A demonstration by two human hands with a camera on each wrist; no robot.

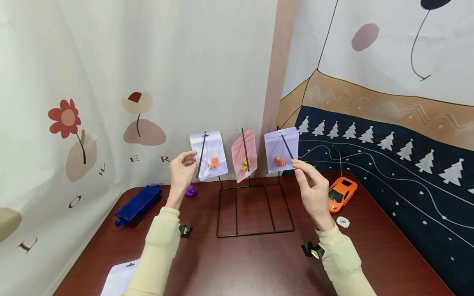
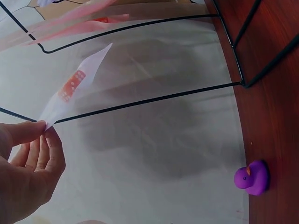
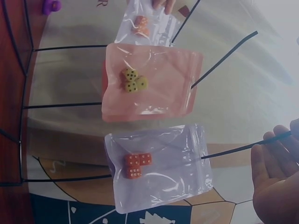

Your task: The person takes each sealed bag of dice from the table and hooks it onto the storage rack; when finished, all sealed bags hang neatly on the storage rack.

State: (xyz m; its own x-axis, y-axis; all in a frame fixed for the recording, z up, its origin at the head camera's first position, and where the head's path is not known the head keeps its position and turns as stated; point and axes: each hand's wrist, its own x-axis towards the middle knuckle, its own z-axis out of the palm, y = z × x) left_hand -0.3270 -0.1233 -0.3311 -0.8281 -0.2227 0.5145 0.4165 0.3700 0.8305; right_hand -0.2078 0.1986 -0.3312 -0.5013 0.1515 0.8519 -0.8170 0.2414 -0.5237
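Observation:
A black wire display rack (image 1: 255, 234) stands on the table, with three small zip bags on its prongs. The left bag (image 1: 206, 144) is pale lilac and contains orange dice; my left hand (image 1: 183, 172) pinches its edge between thumb and finger. In the middle hangs a pink bag (image 3: 163, 70) with yellow dice. On the right prong is another lilac bag (image 3: 173, 182), holding orange-red dice (image 3: 133, 161). My right hand (image 1: 312, 189) holds the free end of that prong (image 3: 233, 150) in its fingers, beside the bag.
A blue toy-like object (image 1: 138, 204) lies at the left, and a purple rubber duck (image 2: 256, 178) sits beside the rack. At the right are an orange toy car (image 1: 342, 193) and a white "100" chip (image 1: 342, 222). Another pale bag (image 1: 118, 276) lies at the front left.

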